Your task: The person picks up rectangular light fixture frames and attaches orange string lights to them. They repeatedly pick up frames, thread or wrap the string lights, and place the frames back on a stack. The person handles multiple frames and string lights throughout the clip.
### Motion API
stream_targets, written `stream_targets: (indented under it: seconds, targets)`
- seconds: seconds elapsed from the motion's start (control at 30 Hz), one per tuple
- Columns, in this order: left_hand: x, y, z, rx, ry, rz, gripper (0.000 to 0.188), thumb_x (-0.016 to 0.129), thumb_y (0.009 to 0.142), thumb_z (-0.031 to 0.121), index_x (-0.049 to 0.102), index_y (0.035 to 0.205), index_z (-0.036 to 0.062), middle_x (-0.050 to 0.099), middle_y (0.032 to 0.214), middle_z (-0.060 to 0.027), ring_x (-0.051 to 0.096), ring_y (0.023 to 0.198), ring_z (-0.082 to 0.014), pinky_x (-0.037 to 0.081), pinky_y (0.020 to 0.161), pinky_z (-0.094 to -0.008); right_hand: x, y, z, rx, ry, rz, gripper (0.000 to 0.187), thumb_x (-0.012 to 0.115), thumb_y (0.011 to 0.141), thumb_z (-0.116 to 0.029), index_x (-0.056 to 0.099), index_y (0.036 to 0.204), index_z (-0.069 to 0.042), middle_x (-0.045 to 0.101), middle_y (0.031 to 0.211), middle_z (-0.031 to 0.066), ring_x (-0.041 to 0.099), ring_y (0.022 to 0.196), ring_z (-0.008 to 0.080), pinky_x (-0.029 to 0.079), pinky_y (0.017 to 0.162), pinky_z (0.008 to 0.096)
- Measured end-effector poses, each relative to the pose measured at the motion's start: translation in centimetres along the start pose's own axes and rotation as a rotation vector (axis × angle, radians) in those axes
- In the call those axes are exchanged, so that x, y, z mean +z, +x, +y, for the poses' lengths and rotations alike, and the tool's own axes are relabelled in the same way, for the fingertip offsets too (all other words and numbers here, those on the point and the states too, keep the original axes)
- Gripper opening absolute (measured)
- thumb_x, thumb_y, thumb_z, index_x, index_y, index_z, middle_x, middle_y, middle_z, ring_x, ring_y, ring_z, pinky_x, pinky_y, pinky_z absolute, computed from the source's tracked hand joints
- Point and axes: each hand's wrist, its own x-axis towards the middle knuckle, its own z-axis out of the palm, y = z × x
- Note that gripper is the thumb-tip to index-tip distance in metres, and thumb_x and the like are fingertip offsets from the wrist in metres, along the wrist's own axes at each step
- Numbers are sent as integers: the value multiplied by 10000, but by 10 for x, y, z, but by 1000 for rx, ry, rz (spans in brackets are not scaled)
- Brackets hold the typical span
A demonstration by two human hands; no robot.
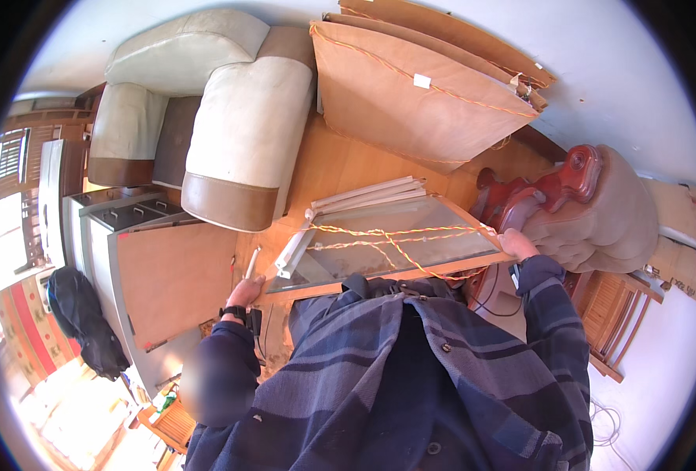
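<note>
A wood-framed glass panel [348,271] lies tilted in front of my body, with twisted yellow-and-red wire [411,233] strung across it. White tube light fittings [367,196] lie along its far side, and another white fitting [294,250] crosses its left end. My left hand [245,291], below a dark wristwatch, is closed at the frame's left corner. A short white rod [253,261] sticks up beside those fingers; I cannot tell whether they hold it. My right hand [517,244] grips the frame's right corner, where the wire ends gather.
Beyond the panel stand a pale armchair [242,133] and large brown boards [418,94] tied with similar wire, leaning on the wall. Close on the right is a sofa with carved red wood [579,177]. A brown board [179,279] leans against a cabinet at left.
</note>
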Motion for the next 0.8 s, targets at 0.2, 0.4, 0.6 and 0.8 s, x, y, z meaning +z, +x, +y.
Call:
stream_targets:
  seconds: [0.2,0.4,0.6,0.8]
  targets:
    - [-52,35,61,55,144,1,747,474,1010,593,700,1091,-114,673,1109,-363,640,1141,-471,476,985,-494,17,-22,20,86,200,22,491,482,1027,-330,714,990,100,664,997,367,658,984,507,505,880,540]
    - [-117,104,124,150,254,-8,769,473,1009,603,698,1073,-129,685,1106,-345,651,1101,-481,480,975,-489,51,-21,21,217,317,26,515,483,1034,-354,708,1003,108,655,1010,378,646,1007,522,493,894,552]
    - [-176,161,189,230,407,-60,712,400,1050,560,720,1068,-75,669,1122,-347,621,1134,-479,467,983,-525,63,-5,8,204,405,76,481,498,1024,-338,718,987,88,665,1000,366,654,1007,502,497,897,540]
    - [-196,195,181,126,373,-103,780,458,1007,613,702,1081,-124,656,1138,-375,610,1168,-494,469,1009,-497,78,12,4,180,268,-34,393,462,1046,-280,715,995,15,685,970,315,667,940,495,513,842,571]
